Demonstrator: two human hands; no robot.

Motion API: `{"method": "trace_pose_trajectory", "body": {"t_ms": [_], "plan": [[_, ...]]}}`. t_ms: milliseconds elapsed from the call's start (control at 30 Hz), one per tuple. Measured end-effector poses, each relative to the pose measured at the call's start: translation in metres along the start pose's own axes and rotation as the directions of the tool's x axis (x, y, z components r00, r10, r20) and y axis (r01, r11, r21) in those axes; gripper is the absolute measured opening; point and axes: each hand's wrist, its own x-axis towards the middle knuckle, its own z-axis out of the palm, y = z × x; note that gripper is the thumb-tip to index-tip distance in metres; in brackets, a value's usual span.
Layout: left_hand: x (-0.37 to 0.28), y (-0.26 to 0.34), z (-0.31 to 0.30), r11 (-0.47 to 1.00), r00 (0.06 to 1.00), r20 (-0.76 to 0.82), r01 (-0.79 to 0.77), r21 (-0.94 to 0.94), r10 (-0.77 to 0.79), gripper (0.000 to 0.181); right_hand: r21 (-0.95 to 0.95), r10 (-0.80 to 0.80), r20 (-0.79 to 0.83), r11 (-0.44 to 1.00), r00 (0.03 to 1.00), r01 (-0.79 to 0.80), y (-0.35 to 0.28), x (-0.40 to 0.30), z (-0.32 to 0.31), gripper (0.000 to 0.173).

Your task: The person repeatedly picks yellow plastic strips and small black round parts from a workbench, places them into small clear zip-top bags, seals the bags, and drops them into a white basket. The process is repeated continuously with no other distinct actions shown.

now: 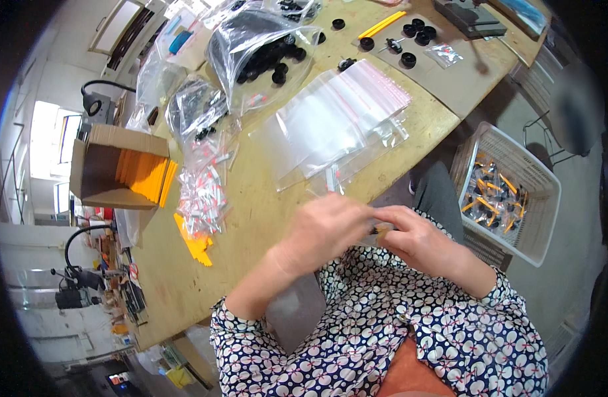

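Note:
My right hand (pixel 419 237) grips a small clear plastic bag (pixel 368 240) just past the table's near edge, in front of my lap. Something dark with a bit of yellow shows through the plastic; most of it is covered by my fingers. My left hand (pixel 323 223) is blurred and meets the right fingertips over the bag's upper part; whether it pinches the plastic is hidden. Just beyond the left hand, a small packet (pixel 332 178) with white and red parts lies at the end of a fanned stack of clear zip bags (pixel 328 124).
Packets of white-and-red parts (pixel 202 198), loose yellow strips (pixel 193 243) and a cardboard box (pixel 130 136) of yellow strips lie left. Behind are a bag of black wheels (pixel 269 59) and loose wheels (pixel 408 60). A white plastic basket (pixel 547 198) holding filled bags stands right, below table height.

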Motion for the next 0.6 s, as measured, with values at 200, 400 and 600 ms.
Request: {"method": "trace_pose_trajectory", "body": {"t_ms": [200, 400, 600], "plan": [[0.082, -0.151, -0.034, 0.868, 0.790, -0.470, 0.488, 0.093, -0.394, 0.049, -0.013, 0.084, -0.009, 0.996, 0.996, -0.084, 0.009, -0.029, -0.007, 0.018], [0.144, -0.238, -0.029, 0.480, 0.512, -0.405, 0.857, 0.187, -0.757, 0.077, 0.035, 0.142, -0.046, 0.989, 0.989, -0.141, 0.016, -0.043, -0.012, 0.016], [0.151, -0.241, -0.005, 0.510, 0.670, -0.463, 0.742, 0.435, -0.580, 0.029, 0.056, 0.201, -0.081, 0.979, 0.976, -0.197, 0.028, -0.054, -0.017, 0.016]]}}
